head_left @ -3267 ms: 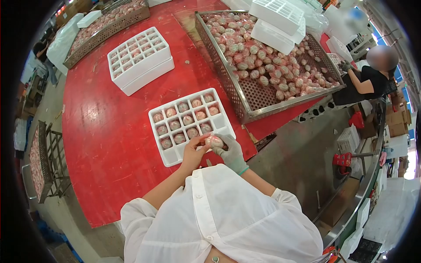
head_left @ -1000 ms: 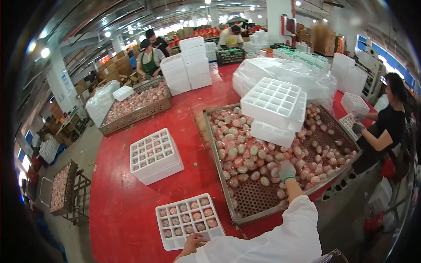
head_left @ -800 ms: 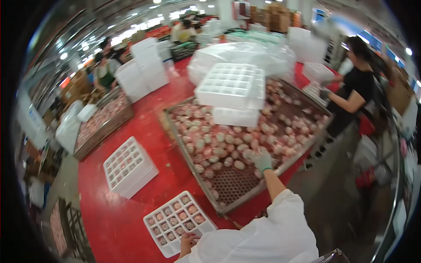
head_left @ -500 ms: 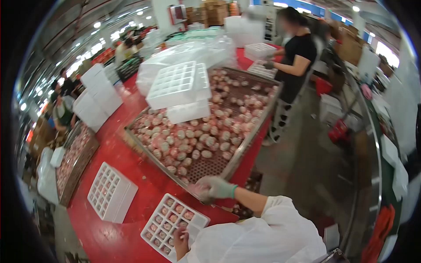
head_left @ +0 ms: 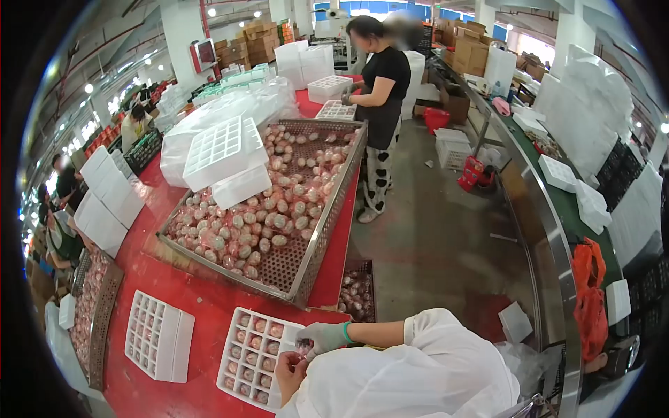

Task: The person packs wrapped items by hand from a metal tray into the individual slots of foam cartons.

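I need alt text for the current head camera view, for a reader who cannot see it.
A bare left hand and gloved right hand meet at the edge of a white compartment tray holding wrapped balls on a red table. Beyond are a perforated bin of similar balls, white trays on top, and a co-worker.

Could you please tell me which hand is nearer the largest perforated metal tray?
Right. The right hand is just short of the perforated metal tray; the left hand is farther back, toward the body.
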### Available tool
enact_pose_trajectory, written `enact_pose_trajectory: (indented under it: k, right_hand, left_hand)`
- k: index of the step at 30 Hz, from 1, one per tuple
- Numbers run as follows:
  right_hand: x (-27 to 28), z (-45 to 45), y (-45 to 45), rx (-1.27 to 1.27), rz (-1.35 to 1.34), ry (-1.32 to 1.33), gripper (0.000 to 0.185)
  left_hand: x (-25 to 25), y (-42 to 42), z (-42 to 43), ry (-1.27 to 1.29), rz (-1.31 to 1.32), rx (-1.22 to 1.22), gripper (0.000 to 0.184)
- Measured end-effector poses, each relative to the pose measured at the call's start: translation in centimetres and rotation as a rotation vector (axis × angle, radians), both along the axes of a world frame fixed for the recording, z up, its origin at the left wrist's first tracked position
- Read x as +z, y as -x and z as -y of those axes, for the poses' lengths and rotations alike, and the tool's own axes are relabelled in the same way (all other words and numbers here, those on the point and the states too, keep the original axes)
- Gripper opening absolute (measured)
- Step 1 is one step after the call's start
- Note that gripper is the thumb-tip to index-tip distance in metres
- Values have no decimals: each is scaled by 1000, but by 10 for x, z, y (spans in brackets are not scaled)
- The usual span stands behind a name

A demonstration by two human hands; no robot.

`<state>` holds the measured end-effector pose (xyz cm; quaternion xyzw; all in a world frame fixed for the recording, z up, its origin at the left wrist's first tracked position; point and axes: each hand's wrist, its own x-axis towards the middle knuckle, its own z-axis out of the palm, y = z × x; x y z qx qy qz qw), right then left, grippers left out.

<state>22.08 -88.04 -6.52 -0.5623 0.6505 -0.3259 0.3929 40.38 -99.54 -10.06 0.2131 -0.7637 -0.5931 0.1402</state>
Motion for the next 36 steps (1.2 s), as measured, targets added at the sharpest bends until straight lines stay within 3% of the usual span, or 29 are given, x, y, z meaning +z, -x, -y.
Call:
enact_pose_trajectory:
  k: [2, 4, 8, 10, 11, 16, 17, 19, 25, 28, 31, 33, 36]
  right_hand:
    - [-1, -2, -11, -81, 13, 52, 45]
    - [1, -2, -21, -61, 214, 69, 47]
    - [-27, 8, -42, -36, 108, 166, 44]
    - [-15, 11, -49, -40, 67, 66, 41]
    - [-10, 12, -53, -39, 32, -42, 38]
    - [7, 21, -66, -4, -84, 28, 29]
    - [11, 22, -68, 1, -69, 26, 27]
    - [9, 27, -76, -49, -27, 60, 38]
    - [1, 31, -86, -23, 146, 74, 41]
    - [-4, 35, -83, -15, 211, 75, 41]
    - [-7, 41, -81, -28, 244, 78, 41]
    - [-6, 45, -80, 6, 177, 63, 42]
    - [9, 45, -79, 36, 110, 56, 42]
  left_hand:
    - [-16, -9, 3, -84, -65, 88, 14]
    - [-12, -15, 6, -114, -87, 127, 7]
    - [-17, -28, 5, -247, -99, 174, 8]
    - [5, -28, -6, 104, -78, 172, 16]
    - [-13, -34, 2, 192, -73, 140, 23]
    - [-8, -44, -3, 86, 11, 200, 23]
    - [-19, -43, 0, 123, -106, 263, 20]
    - [-9, -40, -2, 153, -240, 410, 21]
    - [-22, -47, 19, 125, -150, 378, 17]
    - [-26, -50, 27, -164, -117, 352, 22]
    - [-14, -48, 19, -181, -298, 357, 15]
    - [-8, -55, 23, -232, -230, 363, 11]
    - [-14, -56, 24, -225, -231, 404, 21]
